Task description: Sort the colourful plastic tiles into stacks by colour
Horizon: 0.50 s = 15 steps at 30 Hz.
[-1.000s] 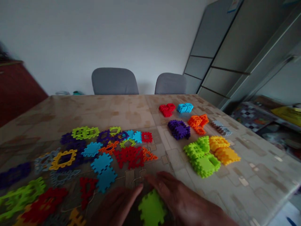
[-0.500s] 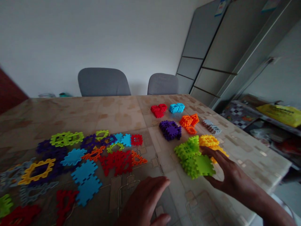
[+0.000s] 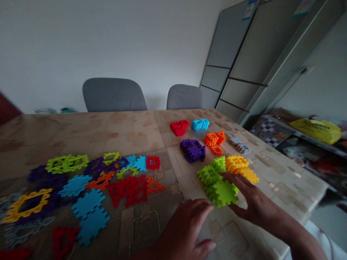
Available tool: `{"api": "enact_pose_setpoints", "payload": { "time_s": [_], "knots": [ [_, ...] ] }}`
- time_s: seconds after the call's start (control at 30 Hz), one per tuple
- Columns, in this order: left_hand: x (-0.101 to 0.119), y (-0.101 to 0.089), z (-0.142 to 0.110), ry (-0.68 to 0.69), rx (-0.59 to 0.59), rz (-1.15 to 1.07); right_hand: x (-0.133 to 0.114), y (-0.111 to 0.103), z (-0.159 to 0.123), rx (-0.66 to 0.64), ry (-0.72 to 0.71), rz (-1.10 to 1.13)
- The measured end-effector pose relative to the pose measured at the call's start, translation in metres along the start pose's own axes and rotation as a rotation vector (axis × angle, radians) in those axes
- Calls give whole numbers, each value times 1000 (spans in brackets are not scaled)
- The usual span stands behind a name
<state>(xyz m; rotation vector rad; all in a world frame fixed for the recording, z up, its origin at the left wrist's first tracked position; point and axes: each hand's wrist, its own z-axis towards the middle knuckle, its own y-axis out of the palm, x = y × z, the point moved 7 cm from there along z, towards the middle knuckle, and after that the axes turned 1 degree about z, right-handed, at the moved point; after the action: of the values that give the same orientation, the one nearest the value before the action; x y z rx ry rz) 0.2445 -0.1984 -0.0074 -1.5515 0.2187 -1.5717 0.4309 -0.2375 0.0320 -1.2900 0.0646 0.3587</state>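
Two hands [image 3: 185,229] [image 3: 253,198] moved rightward: left spread, right touching one green pile [image 3: 221,191], grip unclear.

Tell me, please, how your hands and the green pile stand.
Right hand at the green pile, firmness of grip unclear. Left hand open, nothing visible in it. Yellow pile close beside; nothing seen blocking.

Dim white wall [image 3: 151,39] at twelve o'clock. Rounded grey chair back [image 3: 114,95] at eleven; grey panelled cabinet [image 3: 251,54] at one.

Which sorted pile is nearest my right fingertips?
The lime-green pile of toothed plastic pieces: your right grip is at its edge; the yellow toothed plastic pile lies farther back.
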Motion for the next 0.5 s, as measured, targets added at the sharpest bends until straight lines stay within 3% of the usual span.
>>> {"api": "enact_pose_setpoints", "payload": {
  "time_s": [0.33, 0.5],
  "knots": [
    [5, 7, 10, 12, -12, -71, -8, -12, -3, 43, -71, -58],
    [6, 6, 13, -3, -3, -83, -4, -20, -17, 126, 23, -130]
  ]
}}
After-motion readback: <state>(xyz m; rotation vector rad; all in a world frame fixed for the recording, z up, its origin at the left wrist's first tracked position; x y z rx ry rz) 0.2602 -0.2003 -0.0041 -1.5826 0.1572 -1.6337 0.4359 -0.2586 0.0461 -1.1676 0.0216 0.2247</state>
